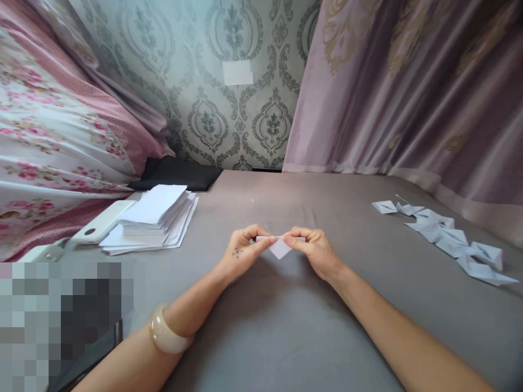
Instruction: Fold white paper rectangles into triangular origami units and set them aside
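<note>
Between my two hands is a small folded sheet of white paper [279, 250], a triangle with its point hanging down and its straight edge on top. My left hand [247, 247] pinches its left side, thumb in front and fingers behind. On the right side, my right hand [312, 247] pinches it the same way, and the thumb tips lie close together near the middle of the top edge. The paper is held above the grey cloth surface [261, 337]. Most of my fingertips are hidden behind the paper.
A stack of white paper [151, 218] sits at the left, beside a white power strip [102, 220] and a black folded item [180, 173]. Several folded paper pieces [451, 242] lie in a row at the right. Curtains [368, 109] and a patterned wall [196, 81] border the surface.
</note>
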The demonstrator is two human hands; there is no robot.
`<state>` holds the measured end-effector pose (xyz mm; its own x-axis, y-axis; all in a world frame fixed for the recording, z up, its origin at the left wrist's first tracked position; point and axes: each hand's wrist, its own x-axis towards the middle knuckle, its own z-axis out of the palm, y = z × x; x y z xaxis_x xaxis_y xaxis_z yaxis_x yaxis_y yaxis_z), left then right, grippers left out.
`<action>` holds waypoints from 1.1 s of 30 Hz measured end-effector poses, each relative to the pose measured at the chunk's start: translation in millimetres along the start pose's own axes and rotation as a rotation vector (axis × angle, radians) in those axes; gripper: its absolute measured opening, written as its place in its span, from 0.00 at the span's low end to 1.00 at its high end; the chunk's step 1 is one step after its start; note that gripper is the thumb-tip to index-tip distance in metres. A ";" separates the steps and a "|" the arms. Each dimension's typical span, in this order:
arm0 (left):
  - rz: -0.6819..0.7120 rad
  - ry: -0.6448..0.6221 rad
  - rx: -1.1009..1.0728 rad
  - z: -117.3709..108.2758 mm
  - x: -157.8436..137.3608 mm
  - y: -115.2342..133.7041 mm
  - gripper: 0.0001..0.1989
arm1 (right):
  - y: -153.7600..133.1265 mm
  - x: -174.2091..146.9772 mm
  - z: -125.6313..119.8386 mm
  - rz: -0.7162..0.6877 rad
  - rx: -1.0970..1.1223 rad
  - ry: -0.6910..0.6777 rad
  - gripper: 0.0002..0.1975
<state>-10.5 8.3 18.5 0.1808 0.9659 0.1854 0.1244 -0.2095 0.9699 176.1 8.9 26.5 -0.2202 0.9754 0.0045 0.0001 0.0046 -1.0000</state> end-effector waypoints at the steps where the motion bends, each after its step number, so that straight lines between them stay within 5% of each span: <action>1: -0.026 -0.034 -0.044 -1.4 0.3 0.1 0.12 | 0.8 0.8 -1.2 0.032 0.039 -0.005 0.10; 5: -0.154 -0.135 -0.184 -7.2 1.3 0.5 0.14 | 6.7 5.8 -8.4 0.140 0.132 -0.037 0.15; 10: -0.229 -0.013 -0.143 -9.8 6.1 -4.2 0.16 | 12.8 11.2 -14.4 0.167 0.070 0.060 0.16; 14: -0.249 0.071 -0.114 -10.2 9.7 -9.4 0.17 | 14.4 12.2 -15.3 0.222 0.097 0.158 0.15; 27: -0.276 -0.014 -0.039 -14.1 10.5 -10.2 0.19 | 17.7 18.1 -21.3 0.212 0.124 0.137 0.15; 33: -0.278 -0.283 0.072 -24.1 7.9 -8.1 0.19 | 11.5 20.8 -33.7 0.151 0.051 0.192 0.14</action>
<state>-33.6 21.3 15.8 0.3911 0.9092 -0.1431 0.2731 0.0339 0.9614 204.4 36.7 15.1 -0.0320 0.9882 -0.1499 -0.0309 -0.1509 -0.9881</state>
